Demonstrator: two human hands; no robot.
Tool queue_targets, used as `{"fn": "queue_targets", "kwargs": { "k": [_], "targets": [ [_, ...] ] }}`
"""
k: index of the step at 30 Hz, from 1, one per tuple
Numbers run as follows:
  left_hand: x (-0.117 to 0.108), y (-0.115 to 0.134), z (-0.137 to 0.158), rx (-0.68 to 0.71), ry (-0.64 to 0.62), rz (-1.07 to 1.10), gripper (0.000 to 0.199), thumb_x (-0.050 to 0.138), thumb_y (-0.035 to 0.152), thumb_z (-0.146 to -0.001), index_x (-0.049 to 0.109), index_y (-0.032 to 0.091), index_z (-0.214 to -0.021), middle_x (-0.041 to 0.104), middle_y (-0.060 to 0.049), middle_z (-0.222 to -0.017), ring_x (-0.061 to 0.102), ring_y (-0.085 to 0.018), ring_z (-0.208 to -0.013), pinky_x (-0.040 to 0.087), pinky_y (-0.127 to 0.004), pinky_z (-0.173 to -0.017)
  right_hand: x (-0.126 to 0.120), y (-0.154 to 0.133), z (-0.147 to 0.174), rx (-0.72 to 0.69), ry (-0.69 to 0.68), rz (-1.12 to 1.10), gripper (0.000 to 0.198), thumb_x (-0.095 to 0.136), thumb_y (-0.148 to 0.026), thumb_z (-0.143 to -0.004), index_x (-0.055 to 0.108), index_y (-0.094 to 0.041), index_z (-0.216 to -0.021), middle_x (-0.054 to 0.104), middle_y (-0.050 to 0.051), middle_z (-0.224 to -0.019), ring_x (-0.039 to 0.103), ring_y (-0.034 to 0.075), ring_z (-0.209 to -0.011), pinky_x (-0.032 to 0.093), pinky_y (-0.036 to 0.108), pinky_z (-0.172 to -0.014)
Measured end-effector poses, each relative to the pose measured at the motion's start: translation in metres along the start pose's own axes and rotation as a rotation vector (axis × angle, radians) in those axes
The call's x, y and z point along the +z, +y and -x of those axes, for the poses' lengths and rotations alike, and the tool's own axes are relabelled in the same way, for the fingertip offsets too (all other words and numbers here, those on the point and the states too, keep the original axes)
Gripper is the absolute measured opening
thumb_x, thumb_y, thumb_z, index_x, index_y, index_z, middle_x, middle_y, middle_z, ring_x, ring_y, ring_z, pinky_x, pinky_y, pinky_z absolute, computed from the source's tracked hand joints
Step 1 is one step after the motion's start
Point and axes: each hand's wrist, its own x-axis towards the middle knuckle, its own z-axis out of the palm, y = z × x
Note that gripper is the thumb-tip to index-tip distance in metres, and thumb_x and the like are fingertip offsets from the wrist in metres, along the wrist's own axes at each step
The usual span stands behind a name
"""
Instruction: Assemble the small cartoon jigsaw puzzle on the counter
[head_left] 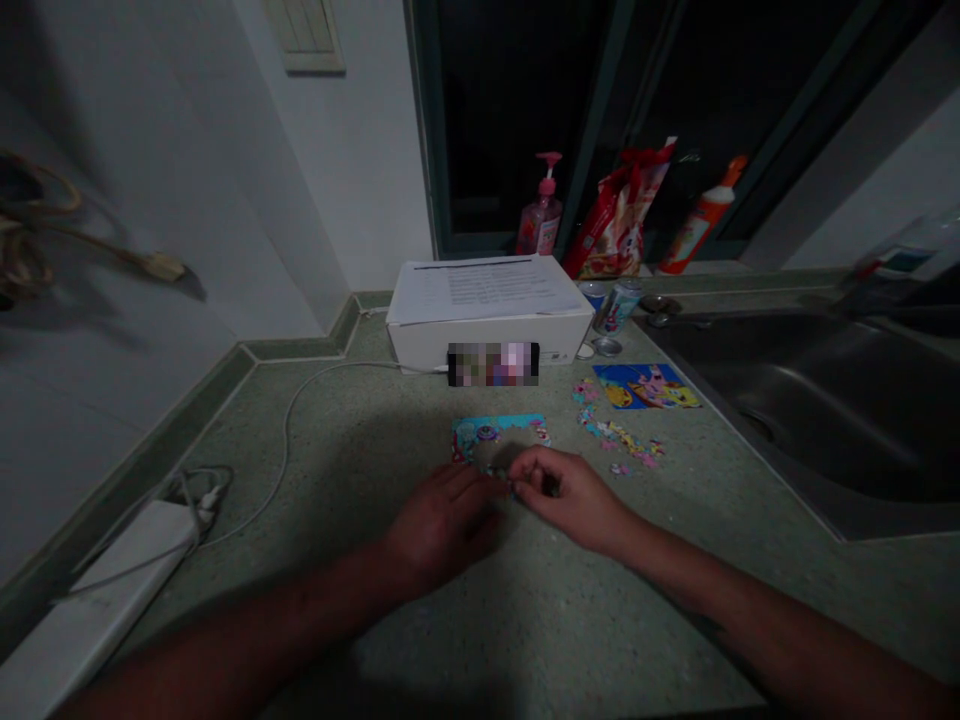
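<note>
A partly assembled jigsaw puzzle (487,428) lies on the counter, its teal top edge and sides joined around a bare middle. My left hand (448,520) rests palm down over its lower left part, fingers stretched out toward the right hand. At the lower right edge, my right hand (566,495) is closed in a pinch on a small puzzle piece, mostly hidden by the fingertips. Loose puzzle pieces (619,435) are strewn to the right of the puzzle. Above them lies a blue cartoon picture card (649,386). My hands cover the puzzle's lower edge.
A phone (493,365) with a white cable leans against a white box (487,335) topped with printed paper. Cans (619,308) stand beside it. To the right is a metal sink (810,400); at left, a power strip (127,570). Bottles and a red bag line the windowsill.
</note>
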Motion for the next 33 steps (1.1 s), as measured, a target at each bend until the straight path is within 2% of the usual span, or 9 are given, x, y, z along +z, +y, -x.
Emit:
{"fn": "queue_targets", "kwargs": {
  "k": [2,6,19,23,28,33],
  "targets": [
    [0.0027,-0.0005,0.0031,0.013,0.031,0.005,0.032,0.063,0.012,-0.098,0.063,0.024,-0.128,0.078,-0.005,-0.104,0.077,-0.025,-0.093,0.067,-0.042,-0.085,0.0,-0.0018,0.0008,0.004,-0.024,-0.025,0.007,0.071,-0.026,-0.083,0.07,-0.025,-0.09,0.062,-0.003,-0.07,0.053,0.015,-0.062,0.041,0.03,-0.059],
    [0.0046,-0.0025,0.0028,-0.003,0.027,0.021,0.034,0.064,0.014,-0.1,0.062,0.026,-0.133,0.079,-0.005,-0.108,0.077,-0.024,-0.095,0.067,-0.043,-0.088,0.0002,-0.001,0.0016,0.0,-0.039,-0.054,0.009,0.07,-0.027,-0.084,0.069,-0.025,-0.093,0.063,-0.003,-0.074,0.053,0.014,-0.063,0.042,0.029,-0.06],
    [0.0037,-0.0042,-0.0009,0.009,0.029,0.07,0.013,0.068,0.018,-0.101,0.064,0.026,-0.11,0.079,-0.002,-0.098,0.078,-0.023,-0.087,0.066,-0.041,-0.082,-0.0008,-0.0011,0.0048,0.02,-0.09,-0.002,0.007,0.072,-0.03,-0.086,0.068,-0.027,-0.091,0.06,-0.004,-0.068,0.055,0.016,-0.062,0.041,0.031,-0.058],
    [0.0057,-0.0067,-0.0008,0.005,0.045,0.087,0.01,0.069,0.021,-0.101,0.064,0.026,-0.108,0.079,-0.002,-0.097,0.077,-0.022,-0.086,0.065,-0.042,-0.084,-0.0016,-0.0015,0.007,-0.042,-0.099,0.048,0.006,0.07,-0.029,-0.087,0.067,-0.027,-0.092,0.062,-0.004,-0.071,0.056,0.015,-0.062,0.041,0.032,-0.06],
    [0.0062,-0.0079,-0.0011,-0.021,0.087,0.118,0.005,0.069,0.025,-0.103,0.063,0.026,-0.104,0.078,-0.001,-0.093,0.075,-0.022,-0.083,0.064,-0.04,-0.077,-0.0038,-0.0034,0.0076,-0.099,-0.092,0.13,0.011,0.072,-0.028,-0.087,0.068,-0.028,-0.097,0.061,-0.005,-0.072,0.056,0.015,-0.063,0.041,0.033,-0.061],
    [0.0041,-0.0064,-0.0009,-0.021,0.102,0.148,0.004,0.069,0.025,-0.105,0.065,0.025,-0.106,0.078,-0.002,-0.095,0.076,-0.021,-0.087,0.064,-0.04,-0.081,-0.0064,-0.0058,0.0074,-0.144,-0.084,0.164,0.009,0.072,-0.027,-0.089,0.068,-0.028,-0.096,0.063,-0.004,-0.076,0.057,0.015,-0.064,0.043,0.035,-0.066]
  ]
}}
